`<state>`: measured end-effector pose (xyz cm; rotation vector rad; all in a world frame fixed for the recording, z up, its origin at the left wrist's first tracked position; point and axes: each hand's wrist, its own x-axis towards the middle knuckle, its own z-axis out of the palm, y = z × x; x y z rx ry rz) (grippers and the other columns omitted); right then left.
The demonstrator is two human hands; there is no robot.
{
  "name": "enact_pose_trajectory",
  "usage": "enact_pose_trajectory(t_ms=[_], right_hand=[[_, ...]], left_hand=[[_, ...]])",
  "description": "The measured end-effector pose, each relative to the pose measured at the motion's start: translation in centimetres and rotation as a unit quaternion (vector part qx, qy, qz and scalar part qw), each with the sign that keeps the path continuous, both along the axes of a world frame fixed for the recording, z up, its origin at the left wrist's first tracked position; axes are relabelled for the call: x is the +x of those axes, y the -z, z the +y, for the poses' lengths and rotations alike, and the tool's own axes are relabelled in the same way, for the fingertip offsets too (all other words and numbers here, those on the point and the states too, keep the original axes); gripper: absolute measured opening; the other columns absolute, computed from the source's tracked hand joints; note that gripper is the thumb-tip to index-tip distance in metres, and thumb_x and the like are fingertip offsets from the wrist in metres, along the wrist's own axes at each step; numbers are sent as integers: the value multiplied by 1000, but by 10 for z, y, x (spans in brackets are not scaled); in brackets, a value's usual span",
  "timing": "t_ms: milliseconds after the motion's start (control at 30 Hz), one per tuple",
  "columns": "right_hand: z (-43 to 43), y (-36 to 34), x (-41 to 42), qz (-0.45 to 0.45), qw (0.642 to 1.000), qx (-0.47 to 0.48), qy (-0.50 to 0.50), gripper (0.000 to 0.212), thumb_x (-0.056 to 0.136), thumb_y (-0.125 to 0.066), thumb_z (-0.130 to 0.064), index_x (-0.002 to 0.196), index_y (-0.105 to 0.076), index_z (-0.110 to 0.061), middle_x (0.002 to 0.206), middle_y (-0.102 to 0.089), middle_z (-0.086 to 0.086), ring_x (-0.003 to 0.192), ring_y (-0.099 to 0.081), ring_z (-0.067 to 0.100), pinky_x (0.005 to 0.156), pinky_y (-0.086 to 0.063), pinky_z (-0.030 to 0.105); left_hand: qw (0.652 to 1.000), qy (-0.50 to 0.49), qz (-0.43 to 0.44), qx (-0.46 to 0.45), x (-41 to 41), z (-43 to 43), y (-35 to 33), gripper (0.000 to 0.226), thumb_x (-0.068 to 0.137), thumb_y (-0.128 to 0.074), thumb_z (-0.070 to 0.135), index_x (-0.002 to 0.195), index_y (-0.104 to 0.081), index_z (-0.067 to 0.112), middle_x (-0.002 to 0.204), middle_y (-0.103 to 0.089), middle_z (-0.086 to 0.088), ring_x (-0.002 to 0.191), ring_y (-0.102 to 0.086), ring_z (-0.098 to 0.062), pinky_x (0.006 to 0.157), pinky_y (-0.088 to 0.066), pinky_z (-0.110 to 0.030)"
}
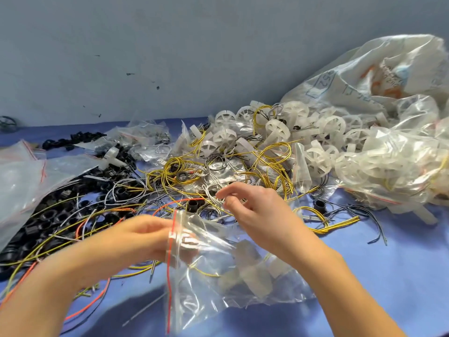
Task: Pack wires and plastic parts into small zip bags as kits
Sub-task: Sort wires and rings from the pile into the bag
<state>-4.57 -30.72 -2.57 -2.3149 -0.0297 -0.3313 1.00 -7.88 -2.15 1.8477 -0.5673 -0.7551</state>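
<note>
The left hand (145, 235) grips the bag (218, 283) at its red-striped mouth, near centre on the blue table (388, 276). White parts (247, 271) and a yellow wire lie inside. The right hand (257, 210) hovers, fingers curled, at the near edge of the wires (175, 173) (motion blur hides whether it pinches one). Black rings (48, 215) lie left, white wheels (323, 132) far right.
</note>
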Motion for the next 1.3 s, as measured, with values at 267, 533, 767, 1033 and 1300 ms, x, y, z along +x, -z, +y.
enact_pose_trajectory(t_ms=[267,533,767,1033,1300], right_hand=[[-9,-12,31,65,984,-167,23,28,99,-43,-29,120,-63,-30,117,-67,-5,108,-61,18,91,-50,38],[-3,9,54,111,961,-252,33,33,98,-44,-28,129,-55,-32,122,-60,1,112,-57,25,82,-46,37],[2,23,66,112,952,-282,29,32,100,-45,-36,130,-54,-34,121,-55,4,113,-57,29,83,-45,40],[9,25,60,83,950,-300,33,22,98,-51,-37,112,-66,-29,106,-45,3,108,-52,29,76,-37,36],[0,11,51,50,979,-200,-8,21,99,-50,-42,108,-59,-25,123,-48,-3,114,-47,20,90,-41,36]], left_hand=[[954,-190,-193,-129,29,-18,-2,21,98,-55,26,96,-74,35,93,-74,7,81,-68,-8,74,-56,-24],[895,-66,-411,161,67,-65,33,41,99,-50,15,132,-56,38,134,-55,8,124,-49,-14,107,-40,-39],[885,-59,-421,191,73,-76,59,46,98,-44,13,140,-46,32,142,-49,7,132,-40,-21,110,-34,-45],[895,-79,-411,157,69,-66,53,40,102,-41,19,140,-46,27,135,-55,5,125,-47,-17,107,-38,-41],[884,-139,-443,51,57,-57,36,38,102,-42,16,138,-49,24,132,-53,7,123,-47,-3,104,-34,-18]])
